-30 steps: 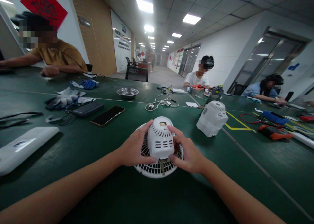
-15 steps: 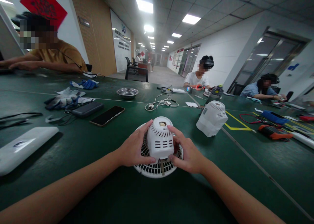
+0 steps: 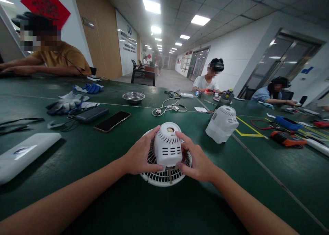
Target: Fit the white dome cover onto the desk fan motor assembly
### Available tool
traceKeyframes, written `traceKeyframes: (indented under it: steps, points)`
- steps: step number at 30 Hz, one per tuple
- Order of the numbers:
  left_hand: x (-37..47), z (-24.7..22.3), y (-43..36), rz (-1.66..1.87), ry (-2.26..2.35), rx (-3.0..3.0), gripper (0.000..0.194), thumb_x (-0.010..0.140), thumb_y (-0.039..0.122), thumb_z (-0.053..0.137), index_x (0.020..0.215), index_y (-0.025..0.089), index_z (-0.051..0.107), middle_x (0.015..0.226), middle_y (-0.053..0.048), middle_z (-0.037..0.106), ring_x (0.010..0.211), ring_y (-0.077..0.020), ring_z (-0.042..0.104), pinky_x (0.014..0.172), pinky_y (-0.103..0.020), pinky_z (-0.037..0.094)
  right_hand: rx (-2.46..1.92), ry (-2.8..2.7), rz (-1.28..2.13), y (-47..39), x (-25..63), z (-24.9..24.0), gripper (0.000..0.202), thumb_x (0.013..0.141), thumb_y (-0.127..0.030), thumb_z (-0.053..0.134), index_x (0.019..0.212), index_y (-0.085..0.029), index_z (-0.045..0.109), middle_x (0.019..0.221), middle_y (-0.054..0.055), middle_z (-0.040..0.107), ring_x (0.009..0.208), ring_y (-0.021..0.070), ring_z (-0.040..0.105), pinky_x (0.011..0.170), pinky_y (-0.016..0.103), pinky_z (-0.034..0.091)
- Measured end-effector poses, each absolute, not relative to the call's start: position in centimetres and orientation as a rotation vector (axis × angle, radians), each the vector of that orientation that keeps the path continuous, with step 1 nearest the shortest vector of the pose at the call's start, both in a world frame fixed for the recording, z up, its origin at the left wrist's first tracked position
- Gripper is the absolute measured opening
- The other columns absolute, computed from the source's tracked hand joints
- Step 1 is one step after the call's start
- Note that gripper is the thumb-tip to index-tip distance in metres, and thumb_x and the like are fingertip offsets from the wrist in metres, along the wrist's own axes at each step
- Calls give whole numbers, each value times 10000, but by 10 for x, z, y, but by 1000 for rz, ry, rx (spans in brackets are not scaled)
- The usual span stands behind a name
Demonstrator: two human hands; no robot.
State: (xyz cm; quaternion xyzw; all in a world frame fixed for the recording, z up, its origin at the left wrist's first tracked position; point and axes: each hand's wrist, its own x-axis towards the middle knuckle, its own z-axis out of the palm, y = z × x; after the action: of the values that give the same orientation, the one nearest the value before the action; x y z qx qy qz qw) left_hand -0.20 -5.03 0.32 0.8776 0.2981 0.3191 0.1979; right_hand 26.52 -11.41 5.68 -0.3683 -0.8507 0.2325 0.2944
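Between my two hands is a white plastic fan motor cover [image 3: 168, 147] with vent slots and a hole in its top. It sits over the middle of a round white fan grille [image 3: 160, 177] on the green table. My left hand [image 3: 142, 156] grips the cover's left side, with the thumb near its lower front edge. My right hand [image 3: 195, 159] holds the right side, index finger near the top and thumb low at the front. A brownish strip [image 3: 170, 175] shows below the cover's front edge. What is inside the cover is hidden.
A second white slotted housing [image 3: 222, 125] stands to the right. A phone [image 3: 112, 121], a dark power bank [image 3: 92, 114], a white device [image 3: 28, 156] and gloves [image 3: 68, 104] lie left. Beyond are a metal bowl [image 3: 133, 97] and white cable [image 3: 169, 108]. Several people sit around the table.
My hands and the motor cover have not visibly moved. At the far right, a co-worker's head and hands have shifted slightly.
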Motion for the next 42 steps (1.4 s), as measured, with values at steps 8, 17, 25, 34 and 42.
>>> traceKeyframes:
  steps: [8, 17, 25, 34, 42]
  points:
    - [-2, 3, -49, 898, 823, 2469, 1347, 694, 651, 791, 1608, 289, -130, 1640, -208, 258, 1408, -467, 407, 1132, -671, 346, -985, -2253, 637, -116, 263, 58, 907, 826, -241, 664, 1575, -296, 155, 1033, 49, 663, 744, 168, 617, 706, 360, 539]
    - [-2, 4, -50, 889, 818, 2468, 1344, 696, 657, 786, 1601, 289, -137, 1638, -215, 253, 1410, -469, 400, 1131, -683, 342, -992, -2261, 622, -114, 265, 56, 903, 830, -252, 669, 1571, -295, 155, 1066, 60, 676, 751, 170, 615, 703, 364, 538]
    - [-2, 5, -51, 896, 835, 2475, 1350, 694, 659, 788, 1595, 284, -144, 1647, -209, 237, 1434, -456, 372, 1163, -654, 314, -993, -2257, 625, -115, 263, 58, 912, 827, -239, 667, 1575, -296, 149, 1060, 57, 675, 741, 168, 614, 702, 363, 536]
    - [-1, 7, -53, 855, 845, 2451, 1330, 705, 663, 780, 1589, 300, -144, 1633, -206, 264, 1422, -449, 392, 1154, -660, 327, -989, -2254, 650, -116, 264, 59, 906, 840, -245, 663, 1578, -289, 140, 1056, 57, 663, 753, 166, 612, 710, 357, 541]
    - [-2, 4, -50, 885, 815, 2452, 1358, 684, 663, 791, 1591, 299, -151, 1635, -220, 244, 1411, -480, 386, 1133, -695, 328, -986, -2248, 659, -116, 265, 58, 898, 837, -246, 668, 1571, -302, 154, 1070, 56, 657, 772, 171, 622, 720, 367, 550]
